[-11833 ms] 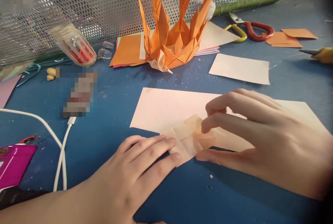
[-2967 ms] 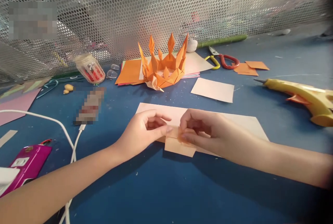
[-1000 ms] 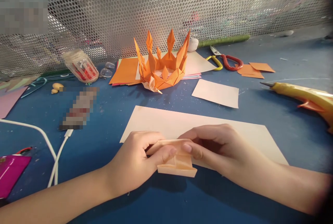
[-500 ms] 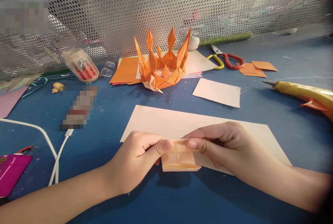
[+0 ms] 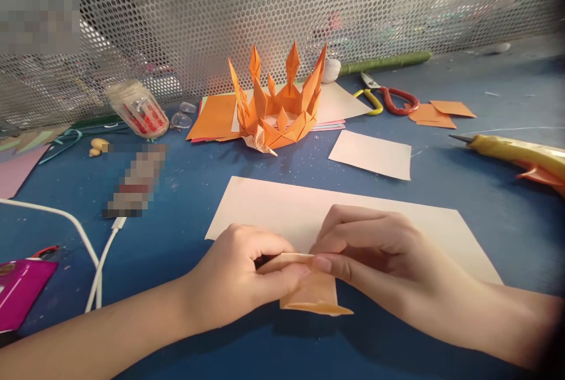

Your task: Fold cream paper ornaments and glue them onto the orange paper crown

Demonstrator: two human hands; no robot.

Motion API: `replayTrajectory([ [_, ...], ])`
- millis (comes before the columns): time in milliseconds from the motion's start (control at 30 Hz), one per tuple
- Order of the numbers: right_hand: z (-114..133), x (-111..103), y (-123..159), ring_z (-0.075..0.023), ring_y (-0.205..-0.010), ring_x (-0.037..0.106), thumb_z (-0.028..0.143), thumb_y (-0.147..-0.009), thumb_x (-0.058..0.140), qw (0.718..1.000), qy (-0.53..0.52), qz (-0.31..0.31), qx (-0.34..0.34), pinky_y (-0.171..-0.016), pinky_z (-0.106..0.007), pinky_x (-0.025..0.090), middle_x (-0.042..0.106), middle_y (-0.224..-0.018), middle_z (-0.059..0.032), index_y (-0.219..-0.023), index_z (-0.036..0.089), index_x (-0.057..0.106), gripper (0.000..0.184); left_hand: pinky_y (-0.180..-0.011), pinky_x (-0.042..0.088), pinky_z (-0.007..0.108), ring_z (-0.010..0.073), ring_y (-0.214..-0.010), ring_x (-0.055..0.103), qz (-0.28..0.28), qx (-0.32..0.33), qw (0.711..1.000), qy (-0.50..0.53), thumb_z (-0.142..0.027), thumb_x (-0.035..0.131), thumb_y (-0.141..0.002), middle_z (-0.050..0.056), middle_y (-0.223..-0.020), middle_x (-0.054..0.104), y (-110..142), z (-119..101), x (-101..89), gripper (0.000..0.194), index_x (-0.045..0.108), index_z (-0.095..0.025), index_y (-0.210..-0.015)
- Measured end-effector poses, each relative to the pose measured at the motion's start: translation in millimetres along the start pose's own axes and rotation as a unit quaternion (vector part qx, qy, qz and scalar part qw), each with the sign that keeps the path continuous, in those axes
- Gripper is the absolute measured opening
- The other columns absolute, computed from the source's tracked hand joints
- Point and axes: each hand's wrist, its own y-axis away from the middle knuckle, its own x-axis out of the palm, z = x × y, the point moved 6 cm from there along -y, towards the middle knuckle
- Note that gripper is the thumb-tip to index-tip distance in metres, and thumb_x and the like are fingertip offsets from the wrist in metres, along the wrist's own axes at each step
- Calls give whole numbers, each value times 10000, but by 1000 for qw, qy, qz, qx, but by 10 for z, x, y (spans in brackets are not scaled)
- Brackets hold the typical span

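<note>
Both hands pinch a small folded piece of pale orange paper [image 5: 314, 293] held just above the blue table [image 5: 185, 192]. My left hand [image 5: 241, 277] grips its left upper edge with thumb and fingers closed. My right hand [image 5: 375, 253] pinches the top edge from the right. Under and behind the hands lies a large cream sheet of paper [image 5: 282, 209]. An orange folded paper crown [image 5: 278, 103] stands further back on a stack of coloured sheets [image 5: 216, 118].
A smaller cream sheet [image 5: 373, 153] lies right of centre. Scissors [image 5: 391, 96], orange scraps [image 5: 441, 112] and a yellow glue gun [image 5: 521, 153] are at the right. A white cable [image 5: 95, 253], a pink object [image 5: 20, 292] and a clear jar [image 5: 136, 106] sit left. Perforated metal mesh [image 5: 265, 9] closes the back.
The folded piece has tilted and swung lower between the hands, its bottom edge now pointing toward me. Both hands kept their pinch and shifted slightly nearer.
</note>
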Motion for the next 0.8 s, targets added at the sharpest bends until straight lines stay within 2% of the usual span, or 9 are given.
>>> replayTrajectory([
  [133,-6,-59,20,-129,-568,630,482,-1010,587,999,19,-34,-20,-488,-212,505,667,-712,-54,-740,220,772,420,-482,249,244,84,-504,276,-34,1,999,-11,-232,583,-864,-81,-536,283,8,-8,-27,441,258,-217,-565],
  [267,160,-142,99,-166,-804,716,447,-1016,616,975,123,-99,-159,-680,-227,605,698,-914,-71,-1078,262,783,256,-476,237,251,90,-512,260,-66,-33,997,-10,-307,583,-886,-83,-535,272,17,30,-61,442,296,-223,-561],
  [367,248,-44,166,-185,-895,709,495,-995,632,950,202,-60,-230,-742,-238,618,666,-986,-94,-980,249,768,281,-486,257,248,96,-535,305,-82,-42,996,9,-354,590,-910,-70,-548,341,21,50,-86,428,397,-209,-557],
  [433,240,-14,186,-190,-918,698,404,-1025,602,942,231,-60,-235,-767,-260,615,639,-1043,-103,-883,249,746,254,-496,283,235,97,-543,338,-89,-46,994,47,-355,597,-927,-74,-566,362,24,68,-101,351,494,-202,-629],
  [533,204,-66,205,-208,-950,646,235,-1019,593,925,269,-107,-246,-823,-319,589,595,-1102,-93,-852,278,717,213,-518,342,212,104,-529,387,-114,-50,984,125,-357,615,-961,-110,-558,363,40,104,-132,134,606,-227,-996],
  [567,190,-100,209,-218,-970,625,203,-1009,598,916,286,-124,-252,-851,-339,574,584,-1125,-90,-882,289,714,192,-519,360,207,103,-521,407,-126,-44,981,140,-354,615,-971,-115,-559,398,48,111,-147,157,595,-241,-1078],
  [633,163,-176,211,-233,-1015,596,127,-984,607,898,322,-147,-262,-907,-369,536,574,-1171,-84,-952,308,703,208,-528,405,200,99,-538,479,-152,-24,980,128,-338,609,-976,-89,-614,537,70,105,-185,122,628,-245,-1053],
  [700,155,-249,212,-248,-1042,592,51,-946,610,877,358,-162,-277,-915,-383,508,576,-1190,-73,-997,320,688,285,-581,480,197,107,-648,604,-171,-7,982,80,-318,604,-970,-27,-819,719,99,79,-215,129,703,-236,-976],
  [800,158,-323,198,-268,-1010,592,-5,-914,613,846,408,-178,-292,-862,-401,497,577,-1168,-73,-985,301,664,318,-715,564,202,119,-779,690,-188,8,982,-12,-266,620,-947,-4,-1003,795,154,3,-226,198,779,-234,-1060],
])
